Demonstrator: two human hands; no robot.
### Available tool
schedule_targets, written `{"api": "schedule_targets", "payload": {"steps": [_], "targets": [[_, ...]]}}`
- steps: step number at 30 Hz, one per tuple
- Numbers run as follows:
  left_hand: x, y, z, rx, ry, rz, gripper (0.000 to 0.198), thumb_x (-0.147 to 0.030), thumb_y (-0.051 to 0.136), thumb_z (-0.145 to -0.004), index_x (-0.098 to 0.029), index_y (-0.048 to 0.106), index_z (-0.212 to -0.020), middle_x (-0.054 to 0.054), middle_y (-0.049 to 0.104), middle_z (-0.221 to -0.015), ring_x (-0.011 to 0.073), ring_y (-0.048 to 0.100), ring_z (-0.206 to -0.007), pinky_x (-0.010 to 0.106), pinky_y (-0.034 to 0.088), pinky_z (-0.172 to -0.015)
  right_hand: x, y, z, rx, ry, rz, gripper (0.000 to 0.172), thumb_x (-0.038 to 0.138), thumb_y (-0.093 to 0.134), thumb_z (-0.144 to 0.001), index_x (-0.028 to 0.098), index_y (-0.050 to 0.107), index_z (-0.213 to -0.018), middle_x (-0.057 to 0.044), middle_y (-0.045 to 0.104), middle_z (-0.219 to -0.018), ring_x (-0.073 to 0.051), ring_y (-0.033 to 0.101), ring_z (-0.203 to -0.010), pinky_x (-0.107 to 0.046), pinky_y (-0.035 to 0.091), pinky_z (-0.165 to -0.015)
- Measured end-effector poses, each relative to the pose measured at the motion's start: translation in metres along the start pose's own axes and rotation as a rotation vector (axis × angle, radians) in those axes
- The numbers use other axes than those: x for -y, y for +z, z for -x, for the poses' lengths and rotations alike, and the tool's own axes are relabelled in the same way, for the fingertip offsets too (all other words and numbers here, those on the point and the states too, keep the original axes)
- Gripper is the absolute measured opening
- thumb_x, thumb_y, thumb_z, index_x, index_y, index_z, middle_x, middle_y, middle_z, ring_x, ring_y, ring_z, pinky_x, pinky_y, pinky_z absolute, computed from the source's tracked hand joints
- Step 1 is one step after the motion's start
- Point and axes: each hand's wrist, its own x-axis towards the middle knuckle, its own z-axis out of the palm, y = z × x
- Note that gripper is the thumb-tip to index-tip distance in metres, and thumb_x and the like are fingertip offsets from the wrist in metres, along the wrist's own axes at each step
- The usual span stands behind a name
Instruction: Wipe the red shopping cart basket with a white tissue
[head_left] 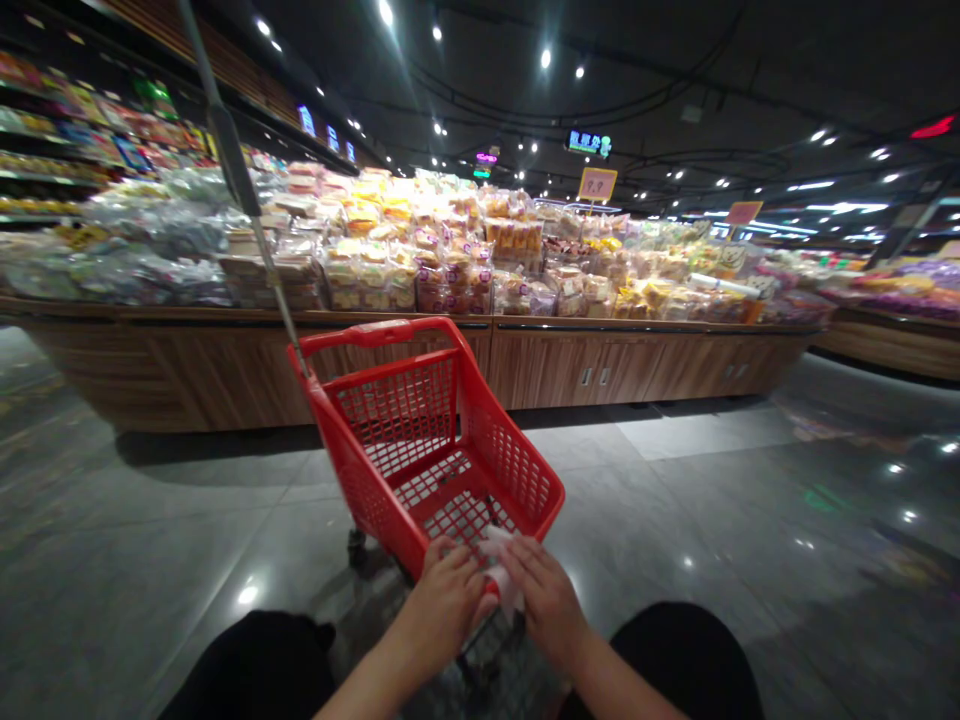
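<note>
A red plastic shopping cart point(510, 440) with lattice sides stands right in front of me, its basket bare inside. My left hand point(448, 592) is closed over the near rim of the basket, fingers curled across the edge. Beside it, my right hand point(541, 592) presses a crumpled white tissue point(495, 545) against the same rim. Part of the tissue hangs down on the outer side, and its rest is hidden under the right fingers. Both hands are close together, nearly touching.
Behind the cart runs a wood-panelled display counter point(547, 365) heaped with bagged snacks point(450, 265). A thin pole point(240, 180) rises at the cart's left side. Shelves point(52, 150) stand far left, and a second display point(892, 335) far right. The grey tile floor point(675, 520) is shiny.
</note>
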Motion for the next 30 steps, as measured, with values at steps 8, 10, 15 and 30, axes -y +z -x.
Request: {"api": "schedule_targets", "payload": {"steps": [8, 10, 15, 30], "targets": [[0.014, -0.021, 0.007, 0.066, 0.059, -0.018, 0.021, -0.028, 0.049, -0.087, -0.020, 0.055, -0.068, -0.002, 0.060, -0.068, 0.0151, 0.051, -0.079, 0.039, 0.024, -0.095, -0.076, -0.016, -0.006, -0.130, 0.026, 0.105, 0.050, 0.005, 0.033, -0.087, 0.020, 0.044, -0.134, -0.008, 0.057, -0.127, -0.020, 0.045, -0.124, -0.044, 0.047, -0.098], [0.017, -0.024, 0.010, 0.071, 0.059, -0.007, 0.022, -0.028, 0.048, -0.087, -0.020, 0.054, -0.067, -0.003, 0.059, -0.068, 0.0148, 0.050, -0.079, 0.039, 0.022, -0.096, -0.074, -0.018, -0.007, -0.127, 0.008, 0.067, 0.045, 0.010, 0.035, -0.090, 0.021, 0.048, -0.131, -0.007, 0.059, -0.123, -0.020, 0.048, -0.120, -0.044, 0.047, -0.097], [0.025, -0.034, 0.017, 0.112, 0.049, 0.029, 0.024, -0.028, 0.043, -0.089, -0.020, 0.053, -0.068, -0.003, 0.060, -0.070, 0.0147, 0.050, -0.079, 0.041, 0.019, -0.098, -0.058, -0.022, -0.009, -0.079, -0.019, -0.002, 0.037, 0.015, 0.038, -0.092, 0.020, 0.055, -0.123, -0.008, 0.063, -0.116, -0.021, 0.051, -0.115, -0.043, 0.048, -0.095], [-0.015, -0.010, -0.002, 0.027, -0.289, -0.132, 0.022, -0.022, 0.040, -0.088, -0.021, 0.062, -0.089, 0.003, 0.068, -0.089, 0.0196, 0.060, -0.086, 0.050, 0.026, -0.100, 0.017, 0.018, -0.003, -0.062, 0.085, 0.058, 0.056, 0.007, 0.030, -0.087, 0.017, 0.028, -0.143, -0.009, 0.046, -0.137, -0.024, 0.034, -0.132, -0.047, 0.042, -0.101]]}}
